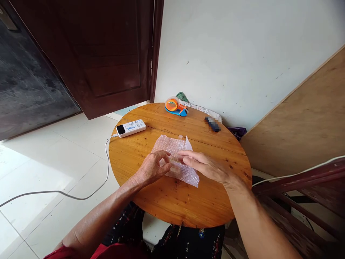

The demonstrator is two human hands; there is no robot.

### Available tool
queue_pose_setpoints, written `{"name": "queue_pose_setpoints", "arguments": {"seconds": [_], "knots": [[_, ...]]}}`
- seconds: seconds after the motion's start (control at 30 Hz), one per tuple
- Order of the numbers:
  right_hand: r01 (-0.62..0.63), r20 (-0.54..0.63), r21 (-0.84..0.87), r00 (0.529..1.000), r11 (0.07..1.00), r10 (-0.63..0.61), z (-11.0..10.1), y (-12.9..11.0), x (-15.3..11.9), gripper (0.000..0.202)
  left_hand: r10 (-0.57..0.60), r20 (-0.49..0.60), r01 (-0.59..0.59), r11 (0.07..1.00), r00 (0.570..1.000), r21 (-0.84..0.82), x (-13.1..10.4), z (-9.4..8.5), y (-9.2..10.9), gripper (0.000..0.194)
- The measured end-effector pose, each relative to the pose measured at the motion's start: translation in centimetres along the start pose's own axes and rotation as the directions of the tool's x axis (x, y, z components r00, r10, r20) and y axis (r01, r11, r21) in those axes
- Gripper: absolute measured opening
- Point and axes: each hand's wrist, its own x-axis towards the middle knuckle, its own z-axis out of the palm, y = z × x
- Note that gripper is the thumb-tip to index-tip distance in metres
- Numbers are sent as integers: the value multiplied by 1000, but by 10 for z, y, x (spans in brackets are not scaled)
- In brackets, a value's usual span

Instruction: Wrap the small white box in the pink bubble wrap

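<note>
A sheet of clear bubble wrap (172, 144) with a pinkish sheen lies on the round wooden table (172, 205), its lower part folded over. My left hand (156, 166) is at its left edge, fingers curled and thumb bent toward the index finger, closed on the wrap. Those lower fingers are partly hidden. From the right, my right hand (206, 166) reaches over the wrap with its fingers stretched out and nothing in them. Whether its fingertips touch the plastic I cannot tell. Anything inside the folds is hard to make out.
An orange and blue tape dispenser (176, 107) stands at the table's far edge. A white power bank (131, 128) with a cable (107, 158) lies at the left. One dark, blurred object (212, 123) is at the right. Behind are a wall (229, 46) and a door (107, 54).
</note>
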Motion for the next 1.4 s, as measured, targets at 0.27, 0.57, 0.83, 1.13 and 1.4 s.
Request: {"name": "queue_pose_setpoints", "arguments": {"seconds": [0.27,0.57,0.83,1.13,1.4], "knots": [[6,-174,-109,984,994,-25,13,15,-6,19,-70,-40,71,997,997,18,9,11,-4,5],[13,-272,-19,962,1000,-18,29,30,-3,20,-25,33,25,1000,999,-15,12,12,-6,5],[33,-545,-351,806,936,-233,33,16,-24,16,-44,139,41,999,989,24,24,8,-7,28],[110,-170,-774,912,623,-373,66,-24,-30,20,-20,252,-17,990,968,143,39,-2,0,18],[77,-120,-809,949,583,-292,62,-30,-18,28,-54,-58,67,967,997,246,-3,-45,-17,30]]}}
